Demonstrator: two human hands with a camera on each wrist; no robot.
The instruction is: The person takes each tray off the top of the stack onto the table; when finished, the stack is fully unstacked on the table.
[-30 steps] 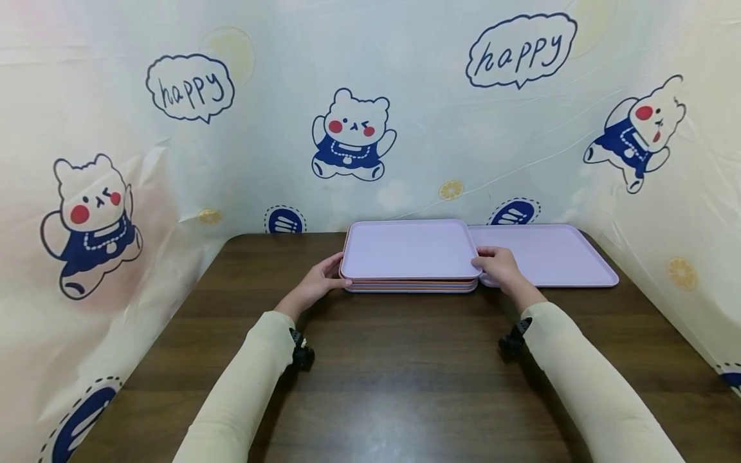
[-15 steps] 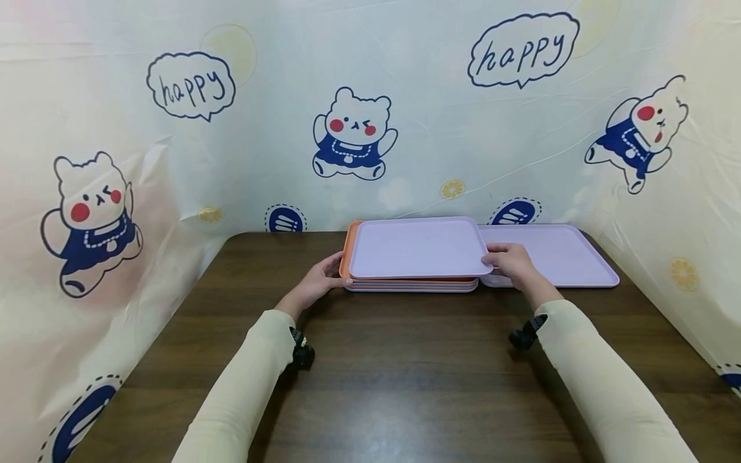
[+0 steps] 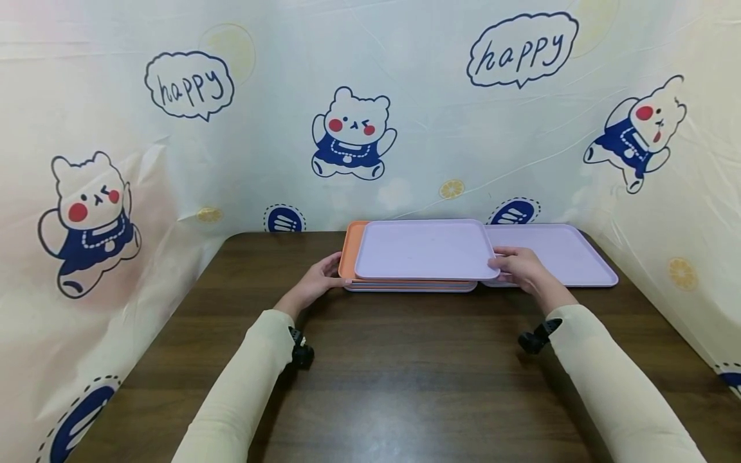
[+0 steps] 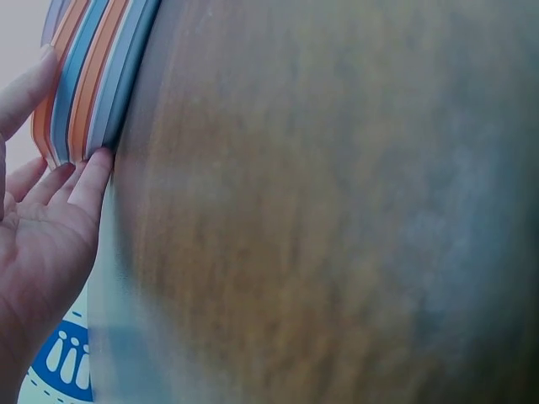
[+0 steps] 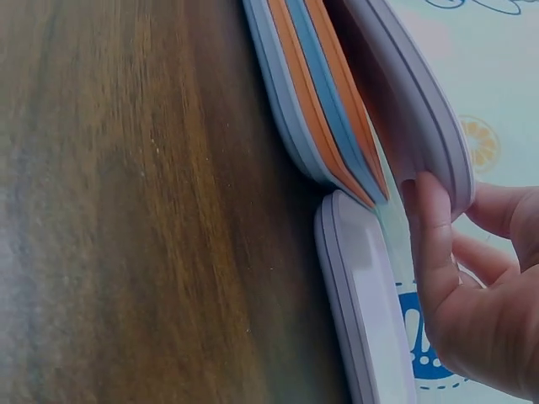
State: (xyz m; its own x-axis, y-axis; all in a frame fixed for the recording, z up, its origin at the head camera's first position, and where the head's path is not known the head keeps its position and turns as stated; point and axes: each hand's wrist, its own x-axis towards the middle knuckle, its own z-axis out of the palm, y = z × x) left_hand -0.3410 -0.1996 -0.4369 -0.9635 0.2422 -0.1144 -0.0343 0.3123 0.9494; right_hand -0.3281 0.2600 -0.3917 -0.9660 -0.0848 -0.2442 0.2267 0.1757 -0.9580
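Note:
A light purple tray [image 3: 425, 249] lies shifted to the right over a stack of trays. My right hand [image 3: 523, 269] pinches its front right corner; in the right wrist view the thumb and fingers [image 5: 435, 227] are on either side of its rim, and that end is raised off the stack. Under it an orange tray [image 3: 350, 254] shows along the left, with blue, orange and greyish tray edges [image 5: 316, 93] below. My left hand [image 3: 312, 283] holds the stack's front left corner, thumb near the orange rim and fingers [image 4: 91, 189] along the side.
Another light purple tray [image 3: 556, 257] lies flat on the brown wooden table [image 3: 382, 366], just right of the stack and partly under the raised tray. A printed cloth [image 3: 249, 161] with bears hangs behind and along the sides.
My right hand has drawn the top purple tray to the right, uncovering the orange tray's left part. The left hand has stayed at the stack's left corner.

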